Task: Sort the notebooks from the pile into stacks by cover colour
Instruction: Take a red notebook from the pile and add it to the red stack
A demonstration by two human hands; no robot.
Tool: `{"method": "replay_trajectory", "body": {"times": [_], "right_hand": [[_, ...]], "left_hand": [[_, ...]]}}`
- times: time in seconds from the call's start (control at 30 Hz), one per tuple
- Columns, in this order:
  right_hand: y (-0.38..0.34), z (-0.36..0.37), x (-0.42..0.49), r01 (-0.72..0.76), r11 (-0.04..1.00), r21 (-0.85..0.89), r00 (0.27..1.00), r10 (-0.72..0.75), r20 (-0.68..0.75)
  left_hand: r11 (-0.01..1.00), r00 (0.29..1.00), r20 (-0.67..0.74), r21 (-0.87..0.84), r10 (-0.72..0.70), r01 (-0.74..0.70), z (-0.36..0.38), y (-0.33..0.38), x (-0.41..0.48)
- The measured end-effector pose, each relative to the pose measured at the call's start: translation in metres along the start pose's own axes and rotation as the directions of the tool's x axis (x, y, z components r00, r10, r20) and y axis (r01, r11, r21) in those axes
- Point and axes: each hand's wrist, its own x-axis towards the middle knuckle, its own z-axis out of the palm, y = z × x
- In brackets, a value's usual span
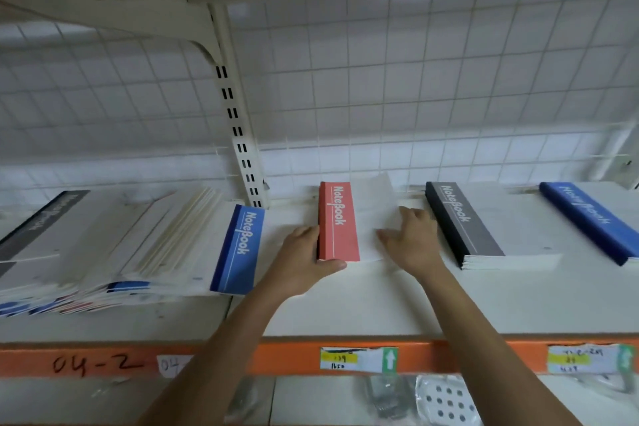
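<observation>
Head view: three colour places are seen on the white shelf [345, 308]. A grey stack [465, 228] is laid just right of the middle. A blue stack [587, 218] is laid further right, apart from the grey one. In the middle a red notebook [338, 221] lies flat. How many red ones lie under it cannot be told.

On the left a big mixed pile [114, 252] is left to be sorted. A blue-striped notebook [238, 249] is seen on top of it, and red and blue edges are seen lower down. So the job is judged to be partly done, with a lot left to sort.

The red notebook is held by the left hand [304, 256]. The fingers are laid along its left side, and the thumb is hooked at its near edge. The right hand [411, 239] is laid flat on the white part of the cover. Its fingers are spread and straight, and nothing is pinched. Both arms are stretched forward over the orange front edge of the shelf.
</observation>
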Motion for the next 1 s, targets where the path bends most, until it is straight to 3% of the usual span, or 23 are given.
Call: {"method": "replay_trajectory", "body": {"times": [0.3, 0.73, 0.9, 1.0], "right_hand": [[0.017, 0.015, 0.005, -0.001, 1.000, 0.020, 1.000, 0.001, -0.002], [0.015, 0.013, 0.004, -0.041, 0.996, -0.081, 0.999, 0.042, 0.010], [0.007, -0.004, -0.013, -0.066, 0.986, -0.153, 0.974, 0.097, 0.205], [0.005, -0.005, -0.018, -0.038, 0.983, -0.181, 0.975, 0.076, 0.209]], "left_hand": [[0.999, 0.999, 0.036, 0.004, -0.037, 0.037, 0.005, -0.004, 0.003], [0.992, 0.993, 0.067, -0.070, -0.099, 0.103, -0.002, -0.001, 0.005], [0.993, 0.990, 0.080, -0.014, -0.115, 0.116, -0.003, 0.003, 0.006], [0.991, 0.985, 0.104, 0.028, -0.135, 0.133, -0.005, 0.005, 0.007]]}}
